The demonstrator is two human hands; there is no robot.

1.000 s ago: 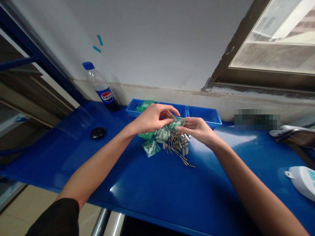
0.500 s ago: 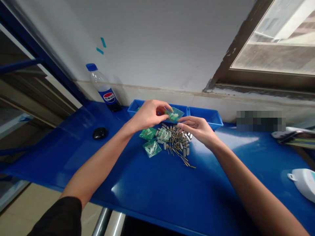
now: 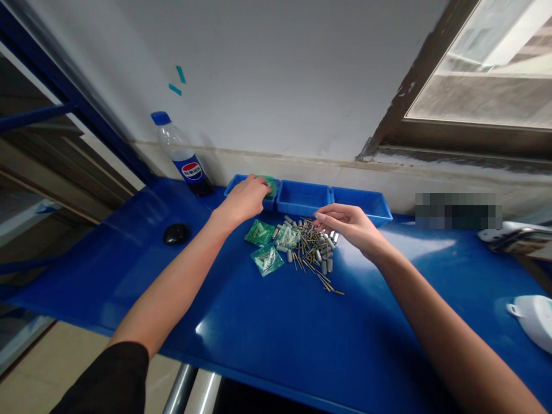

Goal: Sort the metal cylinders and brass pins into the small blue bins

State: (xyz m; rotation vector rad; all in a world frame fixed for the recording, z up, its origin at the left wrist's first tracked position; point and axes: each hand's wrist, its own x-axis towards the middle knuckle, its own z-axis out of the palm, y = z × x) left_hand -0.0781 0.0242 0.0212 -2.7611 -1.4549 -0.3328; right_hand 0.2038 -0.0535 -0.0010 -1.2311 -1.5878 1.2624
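Note:
My left hand [image 3: 245, 199] reaches into the leftmost blue bin [image 3: 235, 185], its fingers curled down onto a small green bag [image 3: 271, 187] that lies in the bin. My right hand [image 3: 347, 225] hovers over a loose pile of brass pins and grey metal sleeves [image 3: 313, 250]; its fingers are loosely stretched towards the left and hold nothing. Three more small green bags [image 3: 267, 244] filled with parts lie on the blue table [image 3: 276, 328] just left of the pile, between my two hands.
Two more blue bins [image 3: 302, 201] stand in a row along the wall. A cola bottle [image 3: 183, 158] stands at the back left, a black mouse [image 3: 176, 233] lies left of my arm. A white device [image 3: 535, 316] sits at the right edge.
My left hand has carried the green bag away from my right hand, back and to the left, down into the leftmost bin. My right hand let go of it and stayed above the pile.

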